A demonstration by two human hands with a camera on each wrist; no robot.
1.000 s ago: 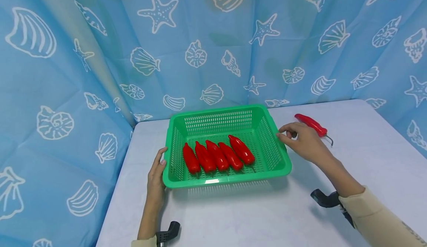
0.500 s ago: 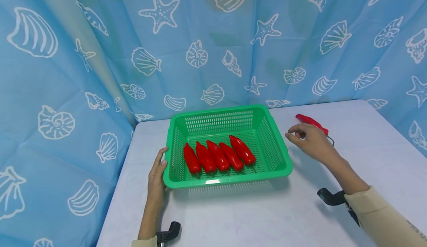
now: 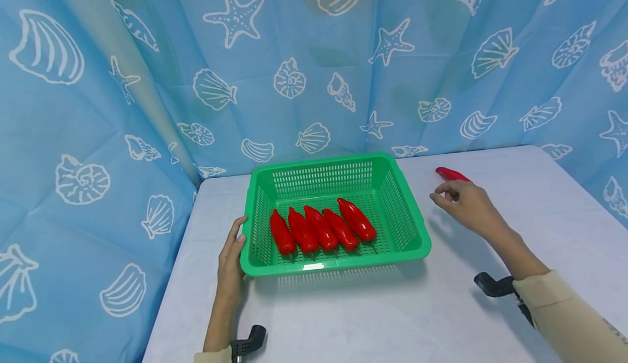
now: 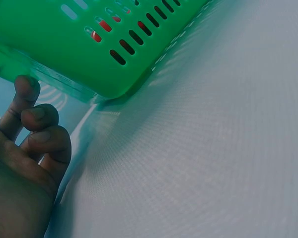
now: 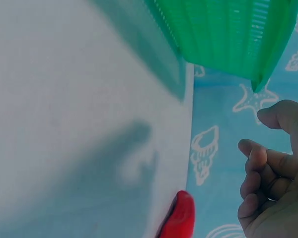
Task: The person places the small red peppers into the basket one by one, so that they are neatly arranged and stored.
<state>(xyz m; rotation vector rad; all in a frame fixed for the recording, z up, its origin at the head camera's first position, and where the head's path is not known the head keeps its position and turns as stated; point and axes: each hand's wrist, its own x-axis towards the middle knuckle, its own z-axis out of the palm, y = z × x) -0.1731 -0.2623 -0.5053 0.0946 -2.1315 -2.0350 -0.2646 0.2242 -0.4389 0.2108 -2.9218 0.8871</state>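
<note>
**Both hands out, nothing gripped**

Left hand (image 3: 229, 256) lies low, forearm stretched straight ahead, thumb up, fingers (image 4: 37, 119) loosely curled. Right hand (image 3: 463, 205) hovers out to the right, wrist raised, fingers (image 5: 258, 173) bent inward, thumb and forefinger nearly meeting, beige sleeve trailing behind.

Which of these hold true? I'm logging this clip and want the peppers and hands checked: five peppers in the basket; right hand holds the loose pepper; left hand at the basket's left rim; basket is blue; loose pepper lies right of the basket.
1. Five red peppers lie in the basket. True.
2. The right hand holds the loose pepper. False: its curled fingers are near the pepper and hold nothing.
3. The left hand is at the basket's left rim. True.
4. The basket is blue. False: it is green; the curtain is blue.
5. The loose pepper lies on the table, right of the basket. True.
</note>
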